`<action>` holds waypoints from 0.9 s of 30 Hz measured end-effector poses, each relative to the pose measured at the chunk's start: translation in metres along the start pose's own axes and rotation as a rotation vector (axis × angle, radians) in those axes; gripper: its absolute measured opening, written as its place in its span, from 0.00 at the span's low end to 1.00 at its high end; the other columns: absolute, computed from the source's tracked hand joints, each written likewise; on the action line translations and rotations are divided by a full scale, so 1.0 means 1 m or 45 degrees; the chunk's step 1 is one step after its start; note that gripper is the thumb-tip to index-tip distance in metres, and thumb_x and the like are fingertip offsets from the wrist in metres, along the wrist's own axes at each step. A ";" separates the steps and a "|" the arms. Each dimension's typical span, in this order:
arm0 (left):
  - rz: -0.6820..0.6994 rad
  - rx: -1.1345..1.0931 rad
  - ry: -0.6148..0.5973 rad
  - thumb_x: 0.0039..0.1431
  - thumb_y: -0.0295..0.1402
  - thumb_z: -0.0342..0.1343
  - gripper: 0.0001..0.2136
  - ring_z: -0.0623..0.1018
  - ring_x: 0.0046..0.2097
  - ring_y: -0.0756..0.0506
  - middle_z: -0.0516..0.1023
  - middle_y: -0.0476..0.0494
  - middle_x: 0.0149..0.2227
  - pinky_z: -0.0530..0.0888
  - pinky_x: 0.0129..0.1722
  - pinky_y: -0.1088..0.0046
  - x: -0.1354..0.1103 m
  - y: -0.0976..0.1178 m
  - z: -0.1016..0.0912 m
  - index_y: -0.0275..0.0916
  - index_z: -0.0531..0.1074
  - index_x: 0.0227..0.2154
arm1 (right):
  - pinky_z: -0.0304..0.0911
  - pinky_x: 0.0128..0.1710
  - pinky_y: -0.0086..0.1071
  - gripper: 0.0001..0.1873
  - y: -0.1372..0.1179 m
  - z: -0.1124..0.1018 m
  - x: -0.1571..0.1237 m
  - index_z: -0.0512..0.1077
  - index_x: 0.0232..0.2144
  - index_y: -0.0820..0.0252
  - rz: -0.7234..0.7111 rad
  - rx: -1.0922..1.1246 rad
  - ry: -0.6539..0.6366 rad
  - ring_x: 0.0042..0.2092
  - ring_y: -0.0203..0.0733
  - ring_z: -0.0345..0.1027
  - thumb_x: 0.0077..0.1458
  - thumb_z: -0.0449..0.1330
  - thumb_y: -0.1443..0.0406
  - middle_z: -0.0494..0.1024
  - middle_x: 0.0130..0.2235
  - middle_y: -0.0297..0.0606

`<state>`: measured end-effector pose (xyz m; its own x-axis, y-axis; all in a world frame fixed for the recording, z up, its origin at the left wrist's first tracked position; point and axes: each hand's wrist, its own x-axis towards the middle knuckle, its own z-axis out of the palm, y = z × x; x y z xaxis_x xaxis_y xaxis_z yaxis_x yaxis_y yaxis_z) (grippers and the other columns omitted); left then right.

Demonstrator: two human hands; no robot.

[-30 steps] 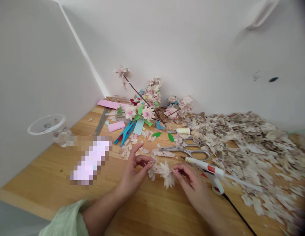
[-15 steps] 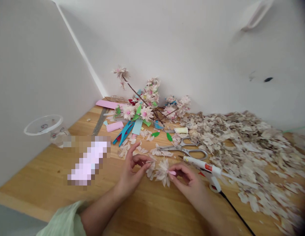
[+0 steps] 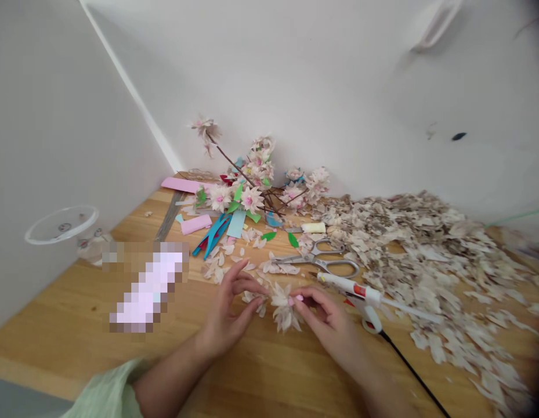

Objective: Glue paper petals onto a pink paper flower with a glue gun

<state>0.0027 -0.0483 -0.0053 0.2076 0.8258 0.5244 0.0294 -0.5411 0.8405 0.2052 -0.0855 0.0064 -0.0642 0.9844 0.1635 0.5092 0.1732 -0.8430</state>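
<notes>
Between my hands lies a cream-pink paper blossom (image 3: 283,309) with ragged petals. My right hand (image 3: 326,318) pinches its upper right side, where a small pink piece (image 3: 296,298) shows at the fingertips. My left hand (image 3: 228,313) is curved at its left side, with the fingertips at a few loose paper petals (image 3: 254,299). Whether those fingers grip them is hidden. Just beyond my right hand lies a white hot glue gun (image 3: 351,292) with a black cord, and steel scissors (image 3: 317,261) rest farther up.
A branch of paper blossoms (image 3: 252,186) leans at the wall corner, with blue and pink paper strips (image 3: 214,235) before it. A large heap of paper petals (image 3: 426,261) covers the wooden table (image 3: 78,313) on the right. A clear plastic lid (image 3: 62,224) stands left.
The whole view has drifted left as my head turned. The blossom now sits closer to my right hand, and the pink piece has risen to its upper edge.
</notes>
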 end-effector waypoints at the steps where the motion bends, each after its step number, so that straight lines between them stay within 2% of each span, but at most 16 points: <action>1: 0.020 0.018 -0.015 0.56 0.23 0.56 0.31 0.74 0.42 0.47 0.80 0.50 0.33 0.66 0.48 0.67 -0.001 -0.001 0.000 0.50 0.51 0.58 | 0.67 0.38 0.33 0.13 -0.001 -0.001 0.000 0.73 0.36 0.55 0.004 -0.022 -0.015 0.39 0.43 0.71 0.60 0.52 0.57 0.77 0.36 0.39; 8: 0.094 0.185 -0.135 0.56 0.23 0.56 0.35 0.73 0.45 0.45 0.81 0.51 0.36 0.62 0.52 0.61 -0.003 -0.002 -0.002 0.55 0.46 0.60 | 0.66 0.38 0.33 0.13 -0.008 -0.004 -0.002 0.71 0.36 0.54 0.044 -0.123 -0.074 0.39 0.42 0.71 0.62 0.50 0.56 0.77 0.37 0.36; 14: 0.302 0.364 -0.295 0.54 0.21 0.56 0.38 0.75 0.42 0.44 0.82 0.52 0.35 0.60 0.54 0.60 0.001 0.001 -0.005 0.55 0.45 0.62 | 0.65 0.39 0.34 0.12 -0.011 -0.004 -0.003 0.66 0.36 0.54 0.033 -0.152 -0.145 0.38 0.41 0.69 0.64 0.45 0.59 0.74 0.36 0.36; 18: 0.433 0.475 -0.421 0.55 0.21 0.55 0.36 0.75 0.42 0.44 0.82 0.51 0.35 0.62 0.54 0.61 0.003 0.002 -0.005 0.52 0.46 0.63 | 0.63 0.37 0.33 0.12 -0.013 -0.004 -0.004 0.63 0.34 0.54 0.033 -0.158 -0.192 0.36 0.39 0.67 0.65 0.43 0.60 0.71 0.33 0.34; 27: 0.645 0.627 -0.439 0.58 0.20 0.52 0.29 0.72 0.45 0.48 0.81 0.52 0.36 0.59 0.58 0.64 -0.001 0.002 -0.001 0.42 0.53 0.61 | 0.61 0.38 0.35 0.14 -0.011 -0.002 -0.004 0.62 0.33 0.55 0.093 -0.148 -0.278 0.36 0.41 0.65 0.66 0.41 0.57 0.68 0.33 0.35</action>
<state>0.0015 -0.0500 -0.0038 0.6009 0.4075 0.6876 0.2636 -0.9132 0.3109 0.2020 -0.0915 0.0158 -0.2011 0.9794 -0.0210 0.6134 0.1092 -0.7821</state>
